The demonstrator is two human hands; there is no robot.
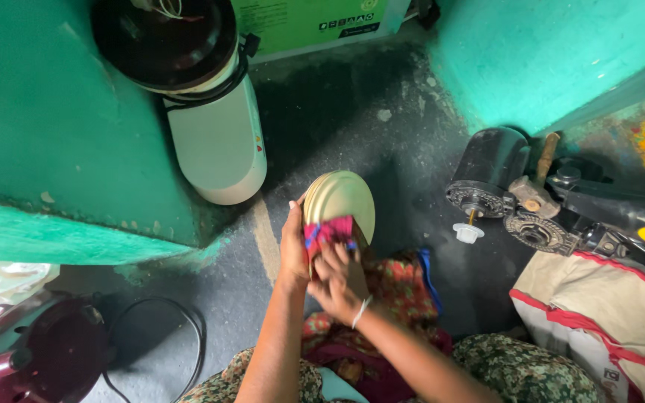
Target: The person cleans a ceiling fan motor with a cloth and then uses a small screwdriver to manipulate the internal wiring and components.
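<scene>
A round brass-coloured metal plate (345,195) stands on edge above my lap. My left hand (293,250) grips its left rim and holds it upright. My right hand (336,283) presses a red and blue cloth (328,230) against the plate's lower face, fingers closed on the cloth. A white bangle sits on my right wrist. Below my hands lies a red patterned cloth (401,287) over my knees.
A white cylinder with a black lid (214,112) leans against a green wall (54,134) on the left. A black sewing machine with its motor (516,194) stands at right, beside a beige fabric cover (599,313). A maroon appliance (35,351) and black cable sit at lower left.
</scene>
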